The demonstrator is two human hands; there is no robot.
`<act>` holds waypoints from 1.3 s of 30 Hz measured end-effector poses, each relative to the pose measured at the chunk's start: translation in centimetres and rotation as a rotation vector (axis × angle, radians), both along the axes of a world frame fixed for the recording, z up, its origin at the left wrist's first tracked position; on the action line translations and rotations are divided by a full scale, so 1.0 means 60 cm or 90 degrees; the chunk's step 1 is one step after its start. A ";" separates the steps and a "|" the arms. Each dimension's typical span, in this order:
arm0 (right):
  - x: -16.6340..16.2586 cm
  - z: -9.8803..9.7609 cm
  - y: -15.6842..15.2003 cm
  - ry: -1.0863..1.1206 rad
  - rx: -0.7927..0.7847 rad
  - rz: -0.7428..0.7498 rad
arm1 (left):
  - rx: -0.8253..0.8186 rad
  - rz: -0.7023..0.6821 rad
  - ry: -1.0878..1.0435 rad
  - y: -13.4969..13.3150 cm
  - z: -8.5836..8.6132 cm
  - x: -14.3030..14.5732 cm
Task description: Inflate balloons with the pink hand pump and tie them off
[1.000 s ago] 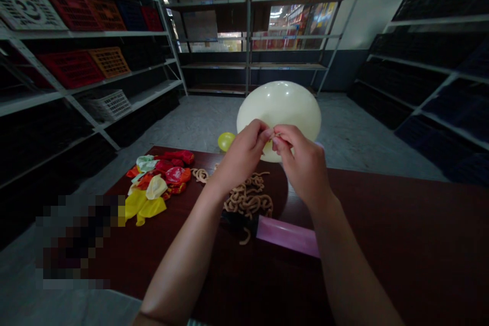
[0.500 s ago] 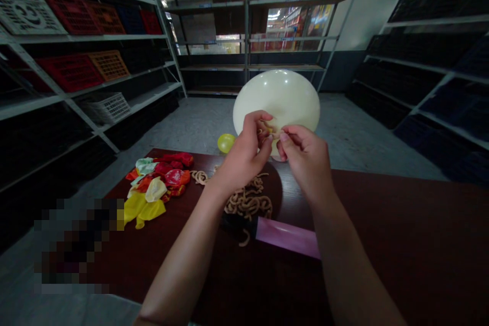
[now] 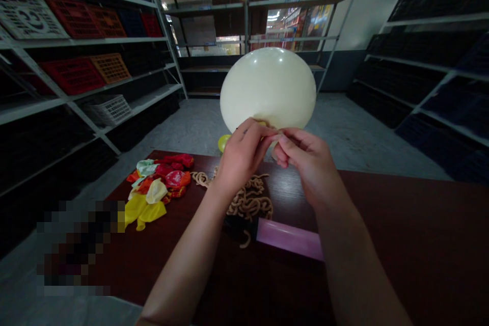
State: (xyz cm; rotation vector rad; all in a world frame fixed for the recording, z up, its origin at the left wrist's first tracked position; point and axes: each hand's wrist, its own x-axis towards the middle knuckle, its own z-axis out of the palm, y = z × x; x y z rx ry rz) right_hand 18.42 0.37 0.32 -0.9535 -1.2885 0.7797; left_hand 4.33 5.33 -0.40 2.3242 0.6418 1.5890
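A large inflated off-white balloon [image 3: 268,86] stands over the far edge of the table. My left hand [image 3: 244,150] is closed at its near underside, fingertips pinching around the neck. My right hand [image 3: 305,160] meets it there, thumb and forefinger pressed together on the same neck. The fingers mostly hide the neck itself. Below the hands lies a heap of curled beige strands [image 3: 250,204]. A pink tube with a dark end [image 3: 288,238], looking like a balloon pump, rests nearer to me, partly behind my right forearm.
Limp red, yellow and pale balloons [image 3: 160,178] are piled at the left of the dark brown table [image 3: 382,244]. Beyond its far edge shows a small yellow balloon [image 3: 223,143]. Shelves with crates [image 3: 72,74] line the left side; more racks stand behind and at right.
The off-white balloon has risen and shifted slightly left. My left hand's fingers, curled and spread before, have closed in towards my right hand at the neck.
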 end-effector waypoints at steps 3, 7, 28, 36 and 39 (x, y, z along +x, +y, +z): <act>-0.010 0.000 -0.002 -0.014 0.007 -0.003 | -0.038 0.025 -0.073 0.000 -0.001 0.003; -0.028 -0.002 -0.008 -0.087 0.041 -0.053 | -0.136 0.058 -0.167 -0.001 0.001 0.007; -0.054 -0.014 -0.019 -0.303 0.108 -0.248 | -0.422 -0.093 -0.364 0.011 0.009 0.018; -0.046 0.004 -0.024 -0.155 0.108 -0.203 | -0.297 -0.106 -0.261 0.004 0.002 0.020; -0.044 0.001 -0.023 -0.176 0.102 -0.194 | -0.307 -0.098 -0.283 0.011 -0.006 0.022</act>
